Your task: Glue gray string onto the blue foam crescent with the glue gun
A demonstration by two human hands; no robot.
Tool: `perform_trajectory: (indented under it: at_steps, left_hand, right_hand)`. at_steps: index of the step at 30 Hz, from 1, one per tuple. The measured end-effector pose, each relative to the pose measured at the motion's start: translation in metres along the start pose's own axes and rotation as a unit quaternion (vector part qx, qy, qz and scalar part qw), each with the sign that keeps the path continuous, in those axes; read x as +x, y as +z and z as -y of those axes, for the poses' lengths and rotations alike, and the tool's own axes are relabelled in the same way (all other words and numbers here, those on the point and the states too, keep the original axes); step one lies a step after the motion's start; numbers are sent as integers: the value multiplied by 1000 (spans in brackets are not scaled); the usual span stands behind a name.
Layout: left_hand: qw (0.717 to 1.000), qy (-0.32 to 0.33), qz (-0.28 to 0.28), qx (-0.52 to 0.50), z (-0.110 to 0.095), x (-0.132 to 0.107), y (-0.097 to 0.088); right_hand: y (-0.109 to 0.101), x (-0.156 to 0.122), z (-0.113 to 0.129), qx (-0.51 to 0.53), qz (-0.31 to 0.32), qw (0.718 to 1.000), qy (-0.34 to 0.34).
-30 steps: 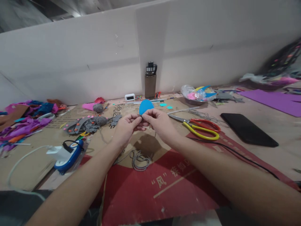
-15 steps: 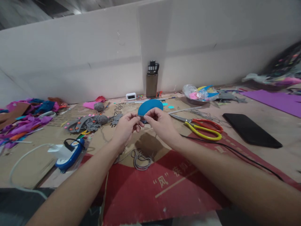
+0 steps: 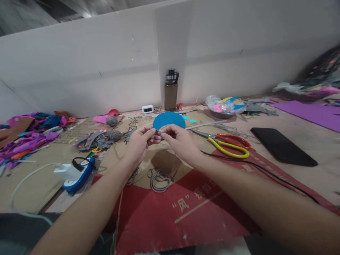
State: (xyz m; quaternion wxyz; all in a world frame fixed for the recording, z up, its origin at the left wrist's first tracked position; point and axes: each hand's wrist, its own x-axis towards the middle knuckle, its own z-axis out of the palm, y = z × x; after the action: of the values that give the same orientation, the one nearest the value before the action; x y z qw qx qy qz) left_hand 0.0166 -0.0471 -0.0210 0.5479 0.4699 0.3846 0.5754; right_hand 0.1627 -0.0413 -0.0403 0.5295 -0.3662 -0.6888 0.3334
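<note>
A round blue foam disc (image 3: 169, 119) is held up just above the cardboard-covered table (image 3: 186, 209). My left hand (image 3: 140, 142) pinches its near edge with thumb and forefinger. My right hand (image 3: 179, 141) pinches the same edge from the right, fingers closed. A small dark piece sits between the two pinches; what it is I cannot make out. Loose grey strips (image 3: 158, 180) lie on the cardboard below my wrists.
Red-and-yellow scissors (image 3: 225, 143) and a black phone (image 3: 283, 146) lie to the right. A brown bottle (image 3: 170, 90) stands at the white wall. Grey felt pieces (image 3: 102, 139) and a blue-white glue gun (image 3: 77, 171) lie left. A bowl of scraps (image 3: 224, 106) is behind.
The blue disc has turned in my fingers from nearly edge-on to a broad face tilted towards me. Both hands have stayed in much the same place.
</note>
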Motion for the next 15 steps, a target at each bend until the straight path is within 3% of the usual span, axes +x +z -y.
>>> perform_trajectory:
  at_steps: [4, 8, 15]
  left_hand:
    - [998, 13, -64, -18, -5, 9, -9]
    - [988, 44, -132, -60, -11, 22, -26]
    - [986, 51, -136, -83, -12, 27, -33]
  right_hand:
    - [-1, -5, 0, -91, 84, 992, -12]
    - [-8, -9, 5, -202, 172, 963, -53]
    - [-38, 6, 13, -314, 110, 941, -56]
